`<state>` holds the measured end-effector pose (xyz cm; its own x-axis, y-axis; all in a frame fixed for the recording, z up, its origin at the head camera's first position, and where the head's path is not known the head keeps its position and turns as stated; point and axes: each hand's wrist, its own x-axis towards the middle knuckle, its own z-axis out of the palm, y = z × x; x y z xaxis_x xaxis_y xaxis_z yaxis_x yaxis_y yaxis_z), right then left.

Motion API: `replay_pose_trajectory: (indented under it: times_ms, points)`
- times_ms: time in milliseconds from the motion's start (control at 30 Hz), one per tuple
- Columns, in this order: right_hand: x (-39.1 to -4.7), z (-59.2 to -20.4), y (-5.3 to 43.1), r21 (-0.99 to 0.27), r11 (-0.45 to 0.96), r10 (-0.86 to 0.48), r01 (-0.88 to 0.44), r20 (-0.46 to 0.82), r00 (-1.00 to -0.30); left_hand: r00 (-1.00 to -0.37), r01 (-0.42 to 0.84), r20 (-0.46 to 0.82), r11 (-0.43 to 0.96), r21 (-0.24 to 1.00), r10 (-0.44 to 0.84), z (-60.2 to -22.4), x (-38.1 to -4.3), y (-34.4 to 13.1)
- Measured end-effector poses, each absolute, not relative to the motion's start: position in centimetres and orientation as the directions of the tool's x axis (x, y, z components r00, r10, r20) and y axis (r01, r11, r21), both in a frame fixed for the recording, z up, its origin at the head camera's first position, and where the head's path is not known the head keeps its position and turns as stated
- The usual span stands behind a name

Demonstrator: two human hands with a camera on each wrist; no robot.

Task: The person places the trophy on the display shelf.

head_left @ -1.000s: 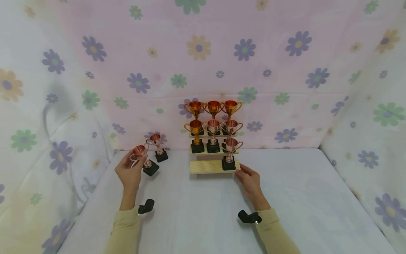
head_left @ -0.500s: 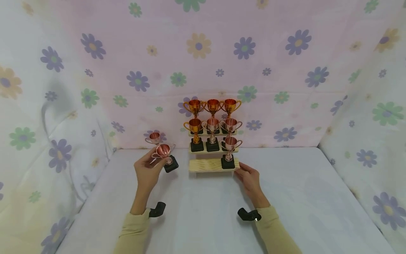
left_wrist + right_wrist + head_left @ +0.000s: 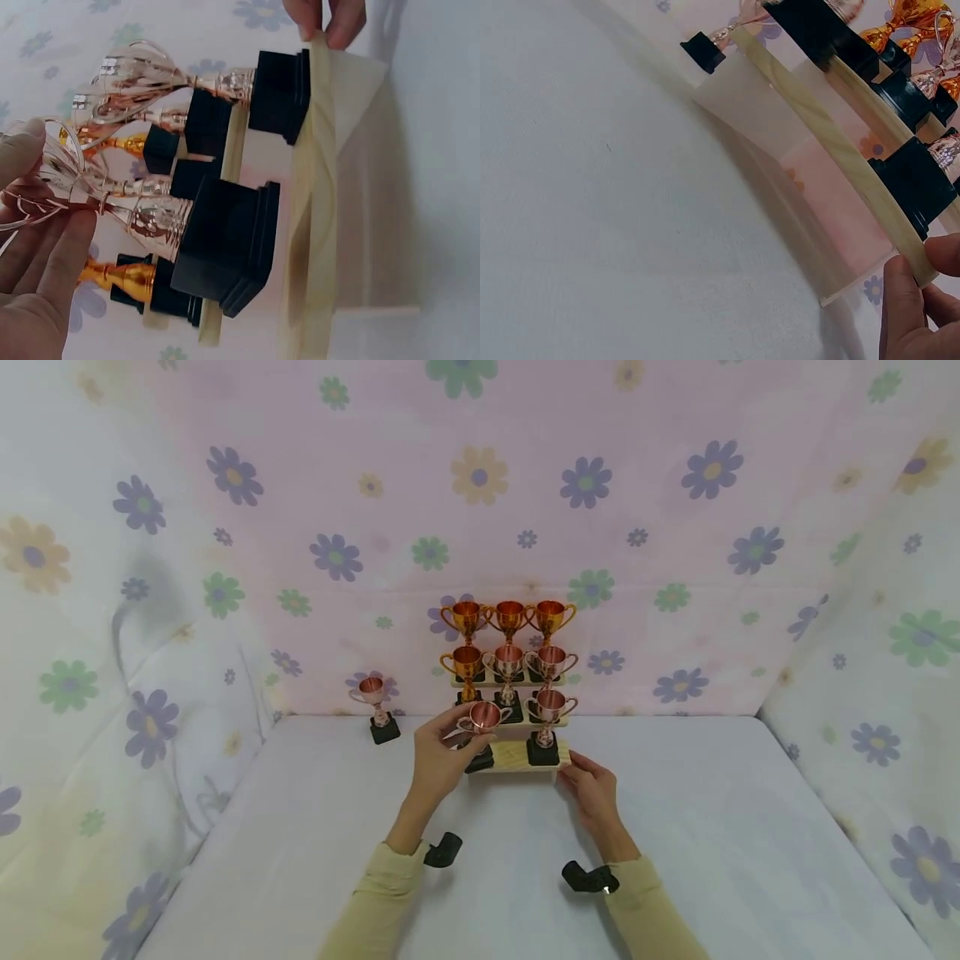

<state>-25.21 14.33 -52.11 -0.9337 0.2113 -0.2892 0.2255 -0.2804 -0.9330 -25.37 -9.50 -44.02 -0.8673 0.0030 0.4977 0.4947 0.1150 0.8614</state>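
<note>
My left hand (image 3: 441,758) holds a small rose-gold trophy (image 3: 484,717) by its cup, over the left end of the lowest tier of a wooden display stand (image 3: 512,757). In the left wrist view, a narrow gap shows between the trophy's black base (image 3: 225,244) and the tier's board (image 3: 311,202). My right hand (image 3: 595,789) pinches the right end of that board between thumb and fingers, as the right wrist view also shows. Another rose-gold trophy (image 3: 550,703) stands upright at the tier's right end. The bare middle of the board lies between the two trophies.
Three gold trophies (image 3: 510,617) line the top tier. On the middle tier are one gold trophy (image 3: 467,662) and two rose-gold ones (image 3: 507,662). A further rose-gold trophy (image 3: 371,692) stands on the white table (image 3: 510,877) at left. Floral cloth (image 3: 480,543) hangs behind.
My left hand has carried the rose-gold trophy rightward from beside the other one on the table to the stand's lowest tier. My right hand has kept its grip on the board.
</note>
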Motion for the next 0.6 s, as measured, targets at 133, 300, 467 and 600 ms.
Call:
replay_pose_trajectory:
  times_ms: [133,300,467,600]
  points:
    - [-24.9,-52.4,14.1,-0.938,-0.274,0.226,0.214,-0.279,-0.933,-0.867,0.498,0.498,0.069,0.865,0.019,-43.3,-25.4,-8.1]
    - [-24.7,-52.4,13.9,-0.944,-0.266,0.237,0.193,-0.258,-0.937,-0.87,0.491,0.489,0.035,0.87,0.055,-42.8,-25.5,-7.4]
    - [-24.6,-52.2,14.0,-0.948,-0.265,0.238,0.178,-0.243,-0.94,-0.873,0.487,0.485,0.036,0.873,0.06,-43.2,-26.2,-7.0]
    - [-24.7,-52.2,13.9,-0.945,-0.274,0.242,0.177,-0.246,-0.939,-0.869,0.494,0.491,0.046,0.868,0.058,-43.4,-26.6,-6.9]
